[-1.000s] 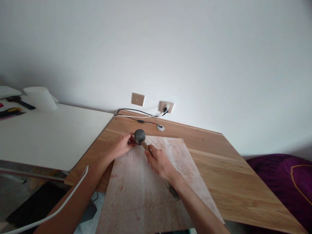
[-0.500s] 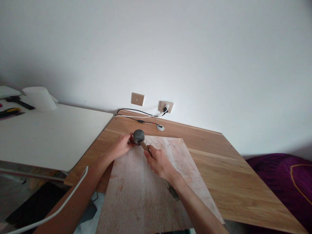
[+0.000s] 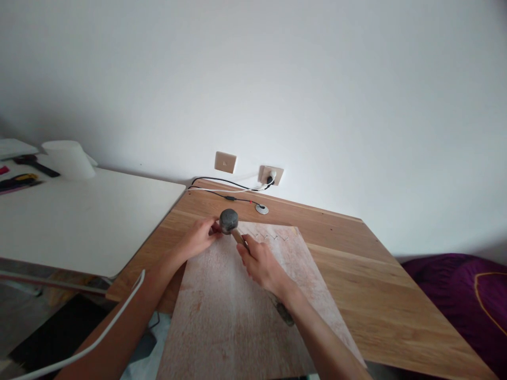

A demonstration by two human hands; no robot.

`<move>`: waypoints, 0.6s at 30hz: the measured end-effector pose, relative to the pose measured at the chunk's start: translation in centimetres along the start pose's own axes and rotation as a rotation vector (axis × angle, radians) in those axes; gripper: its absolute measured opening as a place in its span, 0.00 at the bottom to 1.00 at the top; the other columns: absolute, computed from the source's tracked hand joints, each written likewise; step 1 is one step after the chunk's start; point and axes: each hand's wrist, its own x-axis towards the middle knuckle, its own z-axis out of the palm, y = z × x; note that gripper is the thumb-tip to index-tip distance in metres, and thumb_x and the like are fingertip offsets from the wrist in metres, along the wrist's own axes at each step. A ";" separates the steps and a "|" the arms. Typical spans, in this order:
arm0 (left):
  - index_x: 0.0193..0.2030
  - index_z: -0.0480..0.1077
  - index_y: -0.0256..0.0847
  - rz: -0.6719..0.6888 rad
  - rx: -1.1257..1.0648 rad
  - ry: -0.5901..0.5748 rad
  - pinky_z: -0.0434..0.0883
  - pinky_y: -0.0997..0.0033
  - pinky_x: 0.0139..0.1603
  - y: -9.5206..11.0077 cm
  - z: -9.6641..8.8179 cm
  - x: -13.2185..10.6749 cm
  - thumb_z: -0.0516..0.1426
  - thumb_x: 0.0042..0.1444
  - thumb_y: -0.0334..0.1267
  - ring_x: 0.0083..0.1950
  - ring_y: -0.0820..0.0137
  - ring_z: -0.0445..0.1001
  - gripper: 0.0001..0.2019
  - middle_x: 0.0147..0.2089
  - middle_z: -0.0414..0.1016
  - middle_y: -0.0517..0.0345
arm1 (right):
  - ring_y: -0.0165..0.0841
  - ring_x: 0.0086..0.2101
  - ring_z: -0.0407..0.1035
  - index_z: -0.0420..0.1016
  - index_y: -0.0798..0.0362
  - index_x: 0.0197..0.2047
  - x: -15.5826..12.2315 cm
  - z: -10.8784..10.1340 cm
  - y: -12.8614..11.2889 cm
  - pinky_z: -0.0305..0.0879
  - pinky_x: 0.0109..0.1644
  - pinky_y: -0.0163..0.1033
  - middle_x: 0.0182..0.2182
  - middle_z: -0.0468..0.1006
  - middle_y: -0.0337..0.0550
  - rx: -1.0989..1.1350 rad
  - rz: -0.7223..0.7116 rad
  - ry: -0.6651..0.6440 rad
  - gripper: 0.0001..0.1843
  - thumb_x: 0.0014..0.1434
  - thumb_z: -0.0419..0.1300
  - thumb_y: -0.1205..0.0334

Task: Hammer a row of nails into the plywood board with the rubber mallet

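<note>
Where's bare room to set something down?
Wooden table, between board and purple cloth; white table, between the tools and the wooden table. Crowded: the board's far end, with left hand, right hand, mallet and nails; cables behind.

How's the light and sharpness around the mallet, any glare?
Head view: wall softly lit, dimmer toward the edges; no strong glare on the mallet. Head view: left hand shaded at the fingertips, hard to read. Head view: nails small and soft, with thin shadows on the wooden board.
</note>
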 end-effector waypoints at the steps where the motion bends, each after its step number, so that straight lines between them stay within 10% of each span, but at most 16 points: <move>1: 0.46 0.76 0.40 -0.003 0.002 -0.004 0.74 0.66 0.43 0.0 0.0 0.0 0.61 0.54 0.31 0.39 0.62 0.81 0.12 0.39 0.83 0.54 | 0.26 0.20 0.63 0.64 0.49 0.39 0.0 0.0 0.0 0.49 0.26 0.33 0.23 0.70 0.32 -0.011 0.003 -0.018 0.10 0.75 0.51 0.61; 18: 0.47 0.76 0.39 0.019 0.027 0.010 0.74 0.67 0.42 -0.1 -0.2 -0.2 0.60 0.55 0.31 0.37 0.64 0.79 0.12 0.38 0.82 0.54 | 0.27 0.21 0.64 0.65 0.49 0.39 0.0 0.2 0.0 0.51 0.27 0.34 0.23 0.69 0.32 -0.010 0.015 -0.015 0.09 0.75 0.50 0.61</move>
